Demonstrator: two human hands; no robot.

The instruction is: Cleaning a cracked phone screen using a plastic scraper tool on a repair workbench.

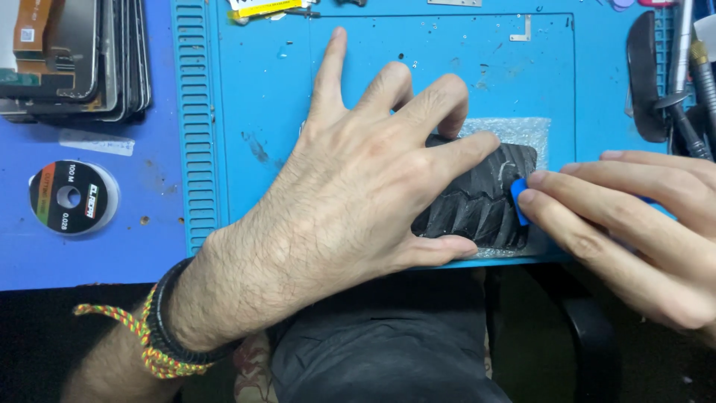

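My left hand [358, 186] lies flat with fingers spread on a black phone part [485, 201], pressing it onto the blue work mat [253, 97] near the table's front edge. The black part shows streaks of scraped residue. A piece of clear bubble wrap [514, 128] lies under it. My right hand [634, 231] pinches a small blue plastic pick [518, 200] between thumb and forefinger, its edge on the black part's right side.
A stack of phone screens [74, 56] sits at the back left. A spool of thin wire [72, 197] lies on the blue table left of the mat. Tools [682, 75] stand at the right. Small metal bits [522, 31] lie at the mat's back.
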